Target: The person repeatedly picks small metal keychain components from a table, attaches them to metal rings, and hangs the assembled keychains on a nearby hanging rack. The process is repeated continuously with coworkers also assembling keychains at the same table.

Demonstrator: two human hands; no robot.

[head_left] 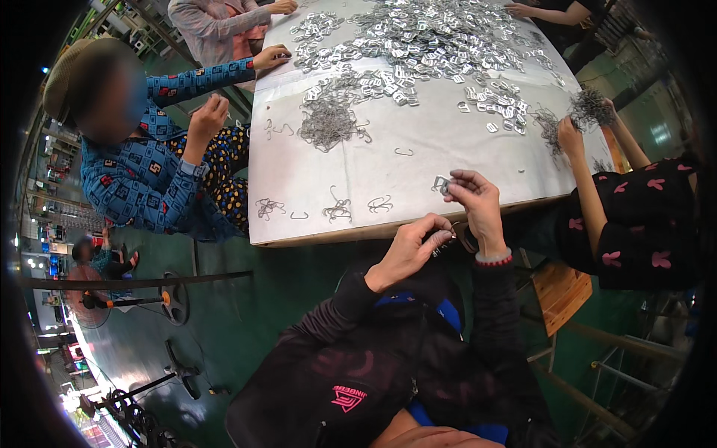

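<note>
My right hand (483, 211), with a red beaded band at the wrist, pinches a small flat metal buckle (441, 184) above the table's near edge. Just left of it and lower, my left hand (409, 250) is closed, thumb against fingers, on thin bent wire hooks (442, 248); how many is too small to tell. The two hands are close together but apart. Small clusters of wire hooks (337, 210) lie along the near edge, and one single hook (403, 152) sits farther in.
A large heap of metal buckles (418, 45) covers the far part of the white-topped table (403, 179). A tangled pile of wire hooks (328, 123) lies left of centre. People work at the left, the far side and the right, where one holds a hook bundle (592, 107). A wooden stool (560, 295) stands at right.
</note>
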